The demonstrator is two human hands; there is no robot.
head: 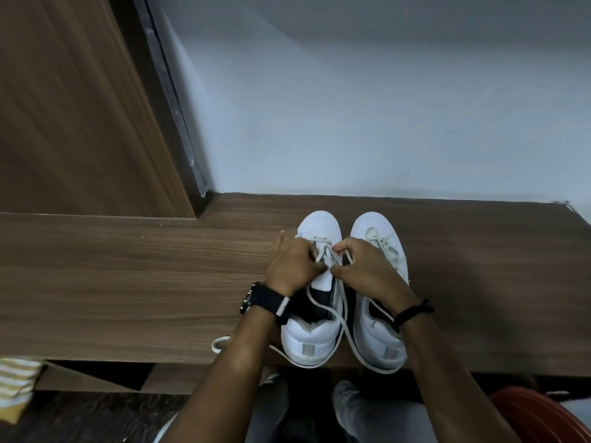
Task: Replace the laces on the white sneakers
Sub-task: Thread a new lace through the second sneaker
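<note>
On the table, toes to the wall: two white sneakers. Left hand and right hand both pinching the lace at the left shoe's lower eyelets. Best kept flat, untwisted, both tails drawn even.

Just one head cam here, looking forward and steeply down from close above the wooden shelf, facing the pale wall behind it.
</note>
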